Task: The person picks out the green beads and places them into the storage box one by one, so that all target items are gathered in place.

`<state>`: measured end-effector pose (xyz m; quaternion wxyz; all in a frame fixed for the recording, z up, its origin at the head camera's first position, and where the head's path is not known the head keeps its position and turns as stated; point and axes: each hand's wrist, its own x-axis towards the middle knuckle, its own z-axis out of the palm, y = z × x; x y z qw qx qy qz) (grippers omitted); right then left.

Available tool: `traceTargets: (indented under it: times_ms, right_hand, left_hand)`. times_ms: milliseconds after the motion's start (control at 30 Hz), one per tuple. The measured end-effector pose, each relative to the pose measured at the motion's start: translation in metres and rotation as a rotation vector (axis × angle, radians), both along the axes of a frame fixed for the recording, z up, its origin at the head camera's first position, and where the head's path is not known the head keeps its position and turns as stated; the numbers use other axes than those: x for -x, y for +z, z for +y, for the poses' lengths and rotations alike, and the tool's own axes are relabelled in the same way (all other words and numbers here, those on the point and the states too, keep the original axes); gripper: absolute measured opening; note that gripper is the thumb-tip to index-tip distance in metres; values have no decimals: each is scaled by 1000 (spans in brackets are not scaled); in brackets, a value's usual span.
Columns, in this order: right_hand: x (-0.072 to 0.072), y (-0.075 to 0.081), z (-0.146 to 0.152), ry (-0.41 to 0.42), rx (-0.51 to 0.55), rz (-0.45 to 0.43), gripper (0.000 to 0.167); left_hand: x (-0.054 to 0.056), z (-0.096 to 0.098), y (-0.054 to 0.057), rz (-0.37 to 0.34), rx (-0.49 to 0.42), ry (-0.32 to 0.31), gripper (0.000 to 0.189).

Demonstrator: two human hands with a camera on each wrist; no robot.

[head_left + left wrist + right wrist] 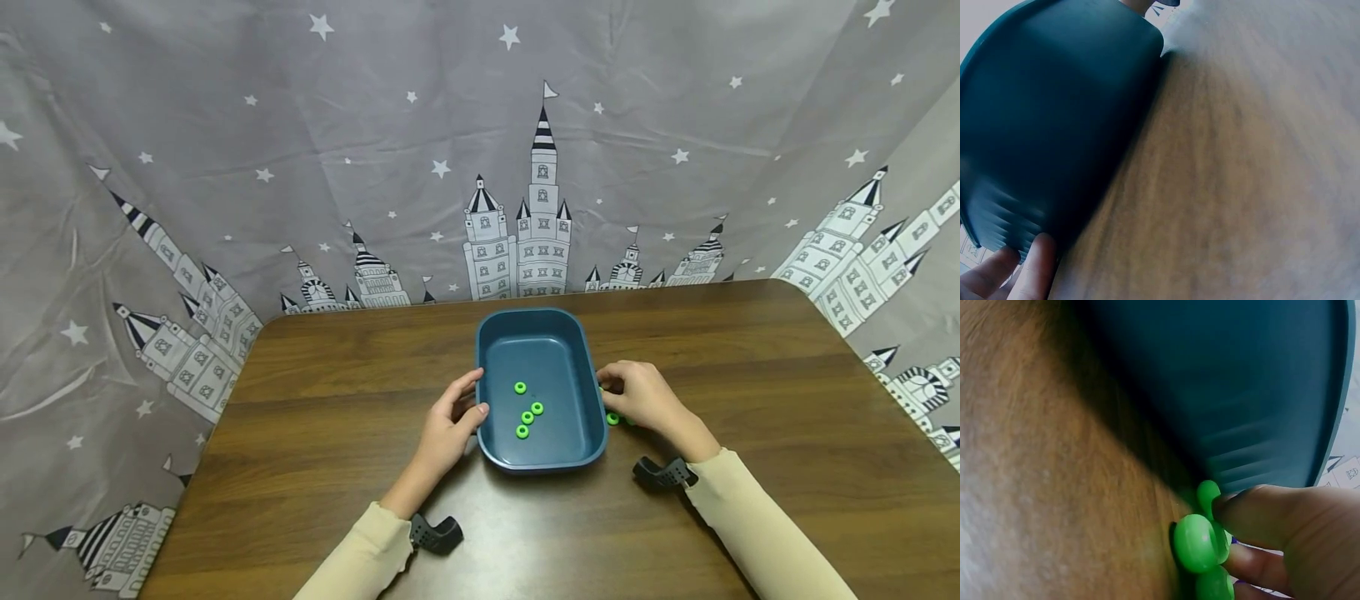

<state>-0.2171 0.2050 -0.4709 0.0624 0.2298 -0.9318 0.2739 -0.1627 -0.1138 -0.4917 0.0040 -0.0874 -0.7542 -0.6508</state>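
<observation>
A dark blue plastic bin point(542, 457) stands on the table with several small bright green rings point(521, 387) on its floor. My left hand point(448, 427) rests against the bin's left side, thumb and fingers lightly bent. In the left wrist view, its fingertips point(1040, 250) touch the ridged outer wall. Just outside the right wall, my right hand point(643, 393) reaches down and pinches a tilted green ring point(1209, 495) with the thumb and a finger partly hidden behind it. More green rings point(1196, 542) lie beside those fingers on the table.
The brown wooden table point(337, 375) extends to both sides of the bin. Behind it hangs a grey curtain point(337, 108) printed with castles and stars. Each wrist wears a black camera mount point(437, 535), close over the table.
</observation>
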Motion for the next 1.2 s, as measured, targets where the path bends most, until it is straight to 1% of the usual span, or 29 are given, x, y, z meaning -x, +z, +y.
traceTargets:
  times_ms: [333, 667, 1100, 1200]
  right_hand:
    - [-3, 3, 0, -12, -18, -36, 15]
    - [-4, -1, -2, -11, -36, 17, 12]
    - [-3, -4, 0, -12, -52, 33, 13]
    - [-4, -3, 1, -8, -45, 25, 14]
  left_hand:
    - [1, 0, 0, -1, 8, 1, 53]
    - [1, 0, 0, 4, 4, 3, 52]
    - [1, -1, -1, 10, 24, 4, 53]
    - [1, -1, -2, 7, 24, 6, 53]
